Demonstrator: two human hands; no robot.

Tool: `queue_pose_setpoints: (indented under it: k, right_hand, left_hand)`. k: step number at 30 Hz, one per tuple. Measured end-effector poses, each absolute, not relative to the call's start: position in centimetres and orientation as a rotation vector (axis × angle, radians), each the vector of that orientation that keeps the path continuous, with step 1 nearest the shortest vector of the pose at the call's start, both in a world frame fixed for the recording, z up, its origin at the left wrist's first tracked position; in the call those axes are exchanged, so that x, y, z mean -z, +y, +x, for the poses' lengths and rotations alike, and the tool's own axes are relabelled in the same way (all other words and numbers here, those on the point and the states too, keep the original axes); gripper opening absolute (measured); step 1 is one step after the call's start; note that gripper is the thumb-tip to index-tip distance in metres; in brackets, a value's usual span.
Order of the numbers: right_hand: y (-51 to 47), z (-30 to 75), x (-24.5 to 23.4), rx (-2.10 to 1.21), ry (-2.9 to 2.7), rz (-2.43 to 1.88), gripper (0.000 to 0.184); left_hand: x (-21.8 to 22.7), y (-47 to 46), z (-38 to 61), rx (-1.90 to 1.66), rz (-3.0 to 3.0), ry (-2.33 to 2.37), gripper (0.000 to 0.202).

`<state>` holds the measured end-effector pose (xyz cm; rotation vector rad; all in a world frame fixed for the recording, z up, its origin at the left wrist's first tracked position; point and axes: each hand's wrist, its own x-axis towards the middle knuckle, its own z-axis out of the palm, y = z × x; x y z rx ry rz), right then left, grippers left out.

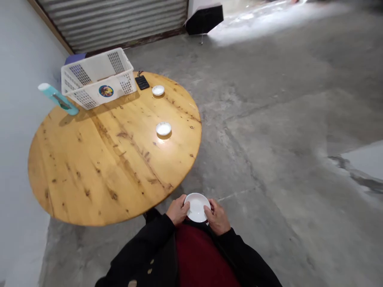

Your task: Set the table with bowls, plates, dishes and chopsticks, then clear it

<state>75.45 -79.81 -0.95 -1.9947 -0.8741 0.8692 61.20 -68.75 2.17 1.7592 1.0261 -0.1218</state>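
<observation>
Between my hands, close to my body, is a small white dish (197, 208). My left hand (178, 211) grips its left rim with the thumb over the edge. On the opposite rim, my right hand (217, 217) is closed with its thumb reaching into the dish. The fingers beneath are hidden. Two similar white dishes rest on the round wooden table (119, 175): one nearer dish (163, 128) and one farther dish (158, 91).
A white plastic basket (98, 81) stands at the table's far side, with a turquoise cylinder (58, 99) to its left and a black flat object (142, 82) to its right. An open black umbrella (204, 20) lies on the concrete floor (284, 131) by the shutter (119, 22).
</observation>
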Motion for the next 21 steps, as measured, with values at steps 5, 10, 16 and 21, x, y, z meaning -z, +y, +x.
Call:
queue_pose_setpoints:
  k: [5,10,16,21]
  right_hand:
    - [-80.9,81.2,-0.3,-0.903,-0.774,-1.972,0.028]
    - [-77.4,85.3,-0.2,-0.994,-0.732,-1.943,0.029]
    - [-68.5,90.9,-0.2,-0.988,-0.991,-1.98,0.031]
    - [-58.7,93.8,-0.9,-0.994,-1.296,-1.942,0.03]
  left_hand:
    - [-4.4,-69.0,67.1,0.167,1.906,1.04,0.018]
    - [-4.5,-66.9,70.1,0.098,1.669,1.061,0.023]
    - [-3.6,-60.9,74.2,-0.054,1.616,1.24,0.019]
    - [-3.6,-54.6,76.2,-0.18,1.588,1.444,0.016]
